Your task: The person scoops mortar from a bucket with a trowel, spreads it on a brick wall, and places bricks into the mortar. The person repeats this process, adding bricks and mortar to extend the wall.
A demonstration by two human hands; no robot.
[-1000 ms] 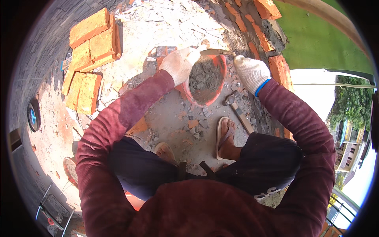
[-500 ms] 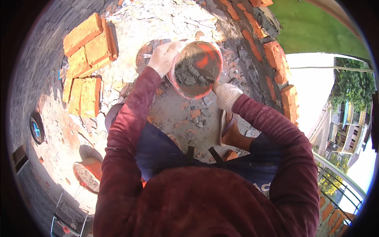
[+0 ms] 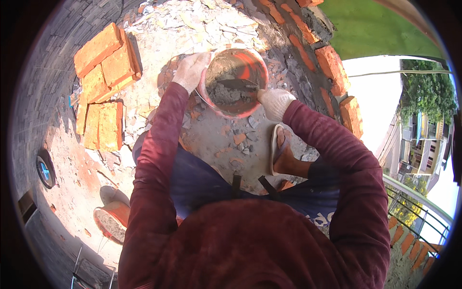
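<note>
A red-orange bucket (image 3: 230, 115) stands on the ground in front of me, with wet grey mortar (image 3: 230, 96) heaped inside it. My left hand (image 3: 190, 72), in a whitish work glove, is closed on the bucket's left rim. At the right rim, my gloved right hand (image 3: 276, 103) is closed round the handle of a trowel, most of which the fingers hide. The trowel's dark blade (image 3: 236, 84) reaches into the bucket over the mortar.
Orange bricks (image 3: 111, 126) are stacked to the left. A low brick wall (image 3: 333, 70) with fresh mortar runs along the right. Behind my left arm sits a second bucket (image 3: 113, 222), tilted and grey inside. Broken chips (image 3: 207, 21) litter the ground; a railing (image 3: 417, 206) stands far right.
The trowel blade has come up into sight above the mortar and lies across the bucket. Both hands and the bucket appear slightly further left in view.
</note>
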